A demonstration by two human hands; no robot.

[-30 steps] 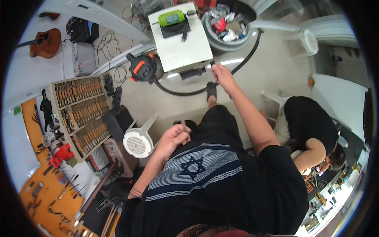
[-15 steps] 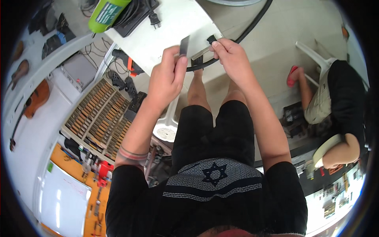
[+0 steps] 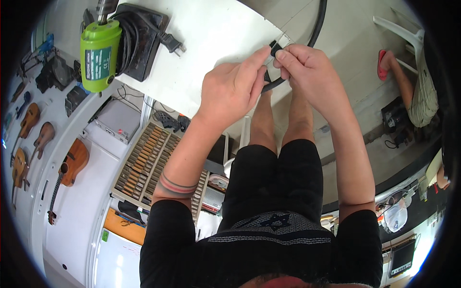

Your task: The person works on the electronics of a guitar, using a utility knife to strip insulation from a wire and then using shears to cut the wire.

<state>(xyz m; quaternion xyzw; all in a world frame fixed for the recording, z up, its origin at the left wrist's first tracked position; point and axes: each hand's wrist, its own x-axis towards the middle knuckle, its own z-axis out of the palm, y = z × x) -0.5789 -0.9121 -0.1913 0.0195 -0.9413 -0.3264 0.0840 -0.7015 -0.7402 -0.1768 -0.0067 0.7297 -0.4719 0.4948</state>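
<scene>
Above the corner of a white table [image 3: 211, 33], my two hands meet. My right hand [image 3: 305, 65] pinches a small black piece [image 3: 276, 49] between thumb and fingertips. Close against it, my left hand [image 3: 235, 86] is closed with its index finger stretched toward that piece. The flat grey metal piece seen in the left hand earlier is now hidden behind the fingers. A thick black tube [image 3: 319, 24] curves round behind my right hand, below table height.
At the table's left stands a green motor tool [image 3: 98, 60] beside a black base with coiled cable and a plug [image 3: 172, 44]. A rack of wooden-handled tools [image 3: 144, 168] is left of my legs. Guitars [image 3: 74, 161] lie farther left. A seated person's leg [image 3: 401, 84] and a white chair [image 3: 401, 31] are at right.
My left hand has come right, up to the black piece, and its metal piece has gone out of sight. My right hand stays pinched. The view has shifted, showing more of the green tool.
</scene>
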